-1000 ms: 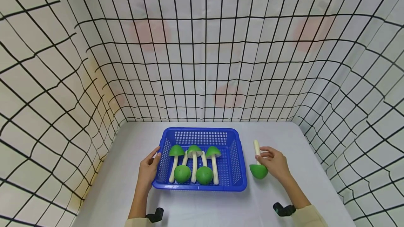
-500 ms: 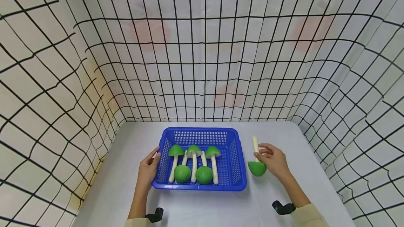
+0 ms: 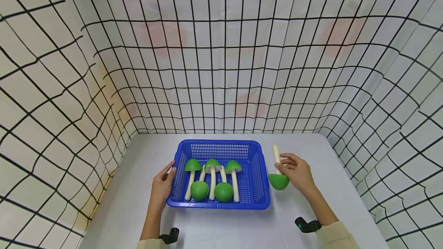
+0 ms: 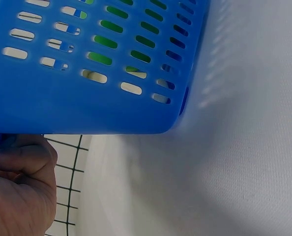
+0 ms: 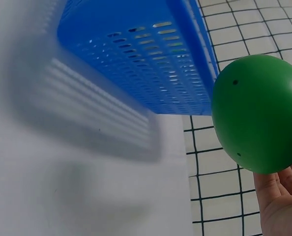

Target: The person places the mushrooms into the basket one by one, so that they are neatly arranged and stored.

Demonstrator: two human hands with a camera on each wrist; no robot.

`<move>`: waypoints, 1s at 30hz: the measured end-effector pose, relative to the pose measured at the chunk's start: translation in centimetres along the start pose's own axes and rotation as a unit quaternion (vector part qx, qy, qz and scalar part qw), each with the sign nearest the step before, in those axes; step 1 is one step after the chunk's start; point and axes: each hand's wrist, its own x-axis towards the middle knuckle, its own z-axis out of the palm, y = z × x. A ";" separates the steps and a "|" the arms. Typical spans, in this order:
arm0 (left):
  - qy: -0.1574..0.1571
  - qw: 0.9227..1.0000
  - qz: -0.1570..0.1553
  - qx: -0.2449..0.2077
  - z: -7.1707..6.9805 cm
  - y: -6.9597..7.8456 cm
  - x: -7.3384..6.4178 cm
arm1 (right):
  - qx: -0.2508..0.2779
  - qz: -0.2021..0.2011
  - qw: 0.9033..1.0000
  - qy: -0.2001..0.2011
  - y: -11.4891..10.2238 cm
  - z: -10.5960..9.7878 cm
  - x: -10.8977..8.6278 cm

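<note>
Gripping a green-capped toy mushroom (image 3: 278,176) in my right hand (image 3: 298,173), fingers curled round its white stem, cap down, held just beside the blue basket's (image 3: 257,199) right wall above the tabletop (image 3: 221,226). Left hand (image 3: 162,185) rests on the basket's left rim, thumb over the edge, fingers hidden. Five more mushrooms (image 3: 212,180) lie inside.

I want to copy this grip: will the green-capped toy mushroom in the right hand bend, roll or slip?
The toy mushroom probably stays stiff: its stem juts straight past the right hand. Its domed, glossy cap looks apt to roll if set down, and maybe slippery. It seems light, held by the stem alone.
</note>
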 end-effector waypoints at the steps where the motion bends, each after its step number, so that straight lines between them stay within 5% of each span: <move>1: 0.000 1.000 0.000 0.000 0.0 0.0 0.0 | 0.005 -0.001 1.000 0.001 -0.1 0.0 0.0; 30: 0.000 1.000 0.002 0.001 0.1 0.1 -0.1 | 0.081 -0.036 0.996 -0.027 -4.4 4.6 0.4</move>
